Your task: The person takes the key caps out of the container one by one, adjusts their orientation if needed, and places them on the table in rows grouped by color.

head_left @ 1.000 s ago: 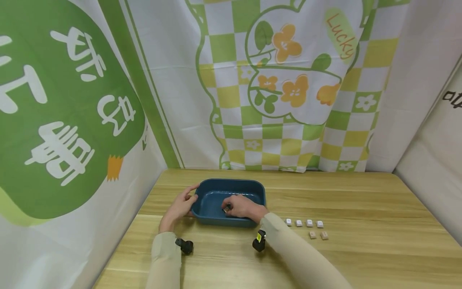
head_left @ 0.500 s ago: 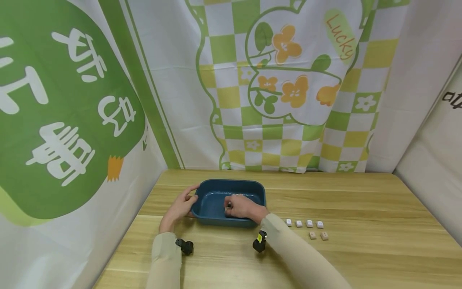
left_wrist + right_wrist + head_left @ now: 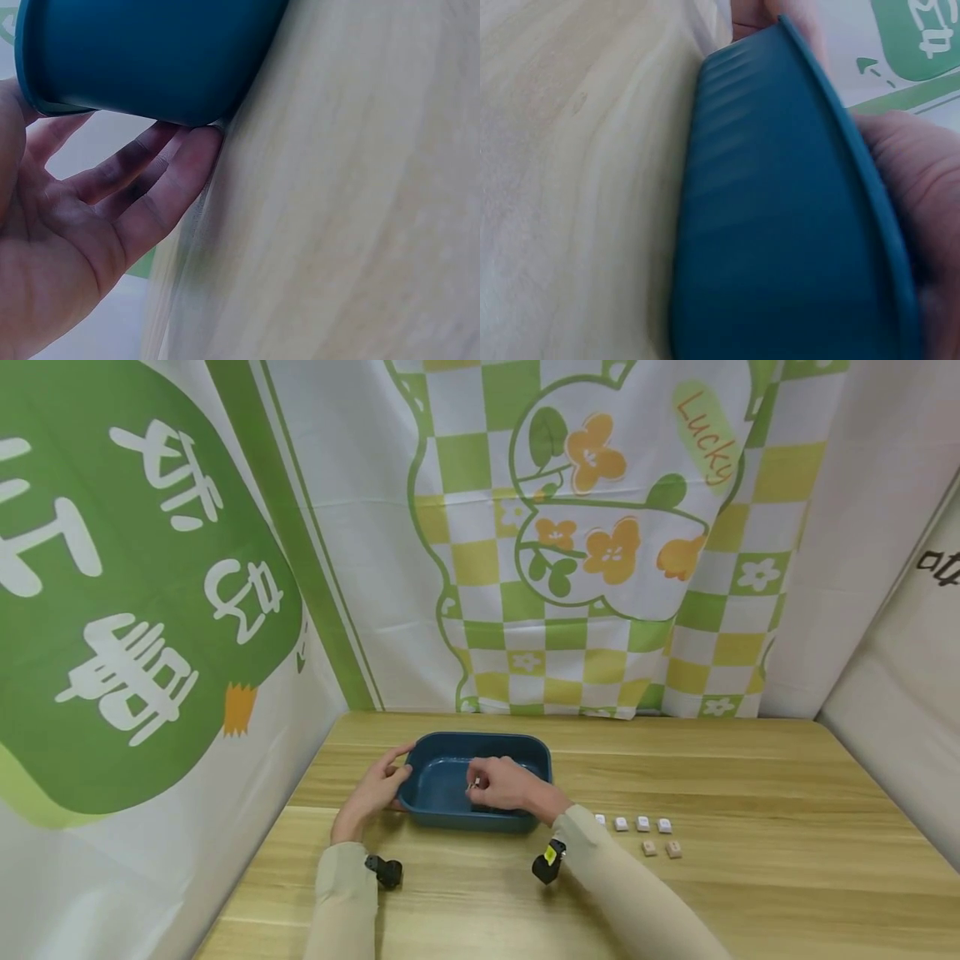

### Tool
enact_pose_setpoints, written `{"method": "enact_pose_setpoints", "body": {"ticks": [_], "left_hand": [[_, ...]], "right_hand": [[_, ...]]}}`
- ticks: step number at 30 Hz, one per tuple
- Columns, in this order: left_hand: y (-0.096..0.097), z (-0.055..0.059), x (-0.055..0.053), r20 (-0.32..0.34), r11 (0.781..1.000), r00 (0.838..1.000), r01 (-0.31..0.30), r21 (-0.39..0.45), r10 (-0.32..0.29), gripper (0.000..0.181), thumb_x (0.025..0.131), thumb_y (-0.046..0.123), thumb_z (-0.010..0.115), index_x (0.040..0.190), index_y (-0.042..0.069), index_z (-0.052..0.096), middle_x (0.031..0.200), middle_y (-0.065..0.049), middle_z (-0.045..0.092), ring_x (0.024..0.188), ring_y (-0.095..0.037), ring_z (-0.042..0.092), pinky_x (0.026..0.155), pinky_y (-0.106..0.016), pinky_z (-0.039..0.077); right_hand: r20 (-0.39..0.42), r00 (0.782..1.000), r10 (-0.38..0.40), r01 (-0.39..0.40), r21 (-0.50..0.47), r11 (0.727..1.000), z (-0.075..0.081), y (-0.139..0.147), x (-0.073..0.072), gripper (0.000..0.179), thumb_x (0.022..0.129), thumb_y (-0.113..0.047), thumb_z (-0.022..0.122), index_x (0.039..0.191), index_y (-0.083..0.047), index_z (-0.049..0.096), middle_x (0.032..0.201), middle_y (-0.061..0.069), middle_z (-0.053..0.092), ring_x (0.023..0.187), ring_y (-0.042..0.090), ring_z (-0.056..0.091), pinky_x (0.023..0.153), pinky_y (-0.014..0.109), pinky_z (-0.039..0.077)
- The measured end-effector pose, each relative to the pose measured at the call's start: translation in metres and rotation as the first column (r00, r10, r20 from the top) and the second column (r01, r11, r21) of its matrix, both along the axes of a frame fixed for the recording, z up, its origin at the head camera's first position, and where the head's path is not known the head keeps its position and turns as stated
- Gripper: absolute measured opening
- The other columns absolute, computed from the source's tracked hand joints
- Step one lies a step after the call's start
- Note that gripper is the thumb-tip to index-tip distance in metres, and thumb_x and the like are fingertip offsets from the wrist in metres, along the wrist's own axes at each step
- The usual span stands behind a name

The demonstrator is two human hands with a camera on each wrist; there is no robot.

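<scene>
A dark blue rectangular box (image 3: pixel 442 819) stands on the wooden table. At its left end my left hand (image 3: pixel 373 792) holds it, with thumb and index finger at the rim. In the left wrist view, the other fingers (image 3: pixel 184 169) of that hand touch the outer wall low down, near the tabletop. Reaching over the front right rim, my right hand (image 3: pixel 504 783) pinches a small pale keycap-like piece (image 3: pixel 473 786) inside the box; fingers hide most of it. The right wrist view shows the box wall (image 3: pixel 772 202) partly hiding that hand.
To the right of the box lie several white keycaps (image 3: pixel 642 823) in a row. Two beige keycaps (image 3: pixel 673 849) sit just in front of them. A patterned cloth (image 3: pixel 570 643) hangs behind the table (image 3: pixel 720 760), and more cloth hangs at both sides.
My right hand has risen slightly and shifted a little right over the box, still pinching the small piece. My left hand and the box have stayed in place.
</scene>
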State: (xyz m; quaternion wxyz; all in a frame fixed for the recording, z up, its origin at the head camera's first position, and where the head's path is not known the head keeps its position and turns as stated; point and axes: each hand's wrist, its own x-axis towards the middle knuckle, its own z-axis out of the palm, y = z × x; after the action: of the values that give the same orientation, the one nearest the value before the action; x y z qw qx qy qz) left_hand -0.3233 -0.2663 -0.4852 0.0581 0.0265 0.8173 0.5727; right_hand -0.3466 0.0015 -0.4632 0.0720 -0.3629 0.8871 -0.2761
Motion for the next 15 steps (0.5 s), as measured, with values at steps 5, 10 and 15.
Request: {"method": "enact_pose_setpoints", "body": {"ticks": [5,10,15], "left_hand": [[0.0,0.001,0.001,0.003,1.0,1.0,-0.004,0.011,0.004,0.05,0.105,0.019,0.044,0.154,0.02,0.033,0.128,-0.034,0.052,0.076,-0.022,0.07,0.066,-0.046,0.061],[-0.001,0.001,0.001,0.005,1.0,1.0,-0.005,0.009,0.005,0.05,0.105,0.019,0.044,0.154,0.02,0.033,0.13,-0.036,0.051,0.077,-0.025,0.07,0.065,-0.046,0.061],[0.0,0.0,0.0,0.0,1.0,1.0,0.0,0.008,0.0,0.05,0.105,0.018,0.044,0.154,0.02,0.034,0.13,-0.037,0.051,0.077,-0.027,0.071,0.064,-0.045,0.061]], "right_hand": [[-0.031,0.999,-0.011,0.01,-0.024,1.0,0.008,0.008,0.006,0.01,0.093,-0.029,0.063,0.096,-0.019,0.065,0.075,-0.009,0.063,0.057,0.004,0.052,0.058,0.02,0.044],[-0.035,0.999,-0.038,0.036,-0.049,0.998,0.012,0.016,0.009,0.007,0.092,-0.027,0.063,0.094,-0.02,0.063,0.076,-0.011,0.063,0.062,0.004,0.052,0.061,0.02,0.045],[-0.034,0.998,-0.057,0.054,-0.082,0.995,0.016,0.028,0.014,0.007,0.091,-0.023,0.062,0.095,-0.018,0.06,0.081,-0.01,0.065,0.065,0.002,0.057,0.065,0.021,0.048]]}}
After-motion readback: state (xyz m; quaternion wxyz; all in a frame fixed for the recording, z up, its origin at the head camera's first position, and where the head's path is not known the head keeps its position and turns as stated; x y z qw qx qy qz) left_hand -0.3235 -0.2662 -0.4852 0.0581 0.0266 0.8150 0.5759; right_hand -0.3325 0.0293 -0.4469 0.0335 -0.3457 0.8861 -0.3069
